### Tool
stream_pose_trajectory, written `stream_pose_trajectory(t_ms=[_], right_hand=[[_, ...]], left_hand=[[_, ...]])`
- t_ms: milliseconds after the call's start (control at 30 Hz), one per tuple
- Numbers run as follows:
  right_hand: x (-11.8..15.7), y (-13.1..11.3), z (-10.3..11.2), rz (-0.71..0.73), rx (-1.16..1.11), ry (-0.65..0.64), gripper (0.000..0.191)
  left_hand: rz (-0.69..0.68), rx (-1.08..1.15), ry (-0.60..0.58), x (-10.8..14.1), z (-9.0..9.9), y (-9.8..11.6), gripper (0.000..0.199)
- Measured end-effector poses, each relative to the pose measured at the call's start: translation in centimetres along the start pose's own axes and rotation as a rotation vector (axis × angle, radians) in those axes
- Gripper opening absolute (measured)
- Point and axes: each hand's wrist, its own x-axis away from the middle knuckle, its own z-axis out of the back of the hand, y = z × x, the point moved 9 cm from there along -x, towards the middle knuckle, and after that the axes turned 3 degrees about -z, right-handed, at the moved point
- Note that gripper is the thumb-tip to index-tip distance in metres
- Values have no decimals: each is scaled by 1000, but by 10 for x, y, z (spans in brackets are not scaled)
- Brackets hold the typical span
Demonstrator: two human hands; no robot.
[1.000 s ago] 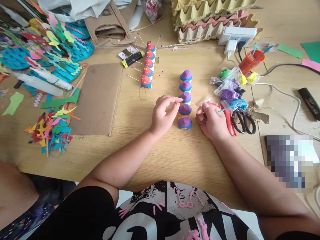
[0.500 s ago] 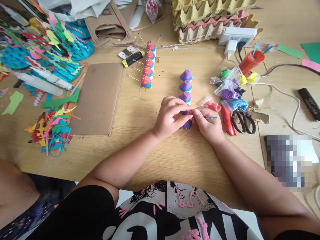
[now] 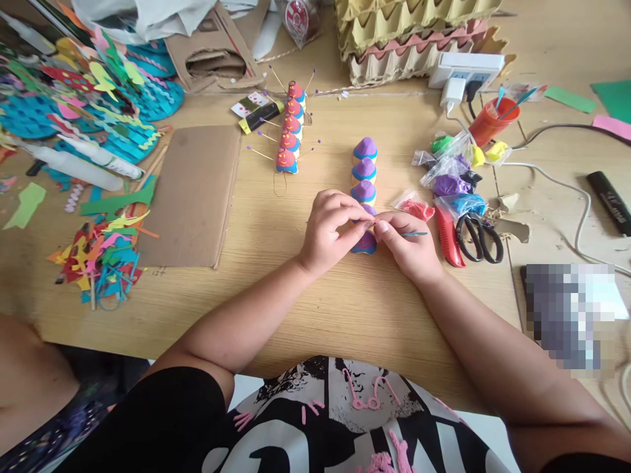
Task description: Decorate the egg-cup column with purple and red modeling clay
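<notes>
Where the fingertips meet: left hand [image 3: 325, 233] curled, thumb and forefinger drawn together; whether they grip something tiny, I cannot tell.
Right hand [image 3: 411, 253]: fingers pinched around a thin blue stick [image 3: 417, 234], its end jutting rightward.
Purple-and-blue row [image 3: 364, 169]: partly beneath the fingertips, long axis running away from the person; left fingertips overlap it, right hand just beside.
Right side: red handle [image 3: 449, 242], black scissors [image 3: 477, 238].
Farther left: red-and-blue row [image 3: 290, 139].

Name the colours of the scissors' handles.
The handles of the scissors are black, best seen in the head view, right of the right hand.
</notes>
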Motion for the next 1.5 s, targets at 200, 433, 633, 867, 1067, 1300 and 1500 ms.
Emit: stream_pose_trajectory(t_ms=[200,433,633,867,1067,1300,1500], right_hand=[[-1,9,5,-52,-130,62,38],[-2,30,15,-124,-223,126,47],[-5,21,15,-163,-215,158,46],[-6,23,17,-148,-185,167,56],[-7,21,15,-129,-300,142,50],[-7,21,14,-141,-276,148,52],[-7,23,13,-153,-172,126,61]], left_hand=[[36,9,-19,1,0,-1,17],[105,-58,-15,4,2,-9,22],[126,-74,-22,4,1,-11,20],[118,-39,36,5,6,-12,17],[126,-43,41,4,6,-13,16],[130,-60,31,4,6,-13,17],[134,-62,21,5,5,-14,20]])
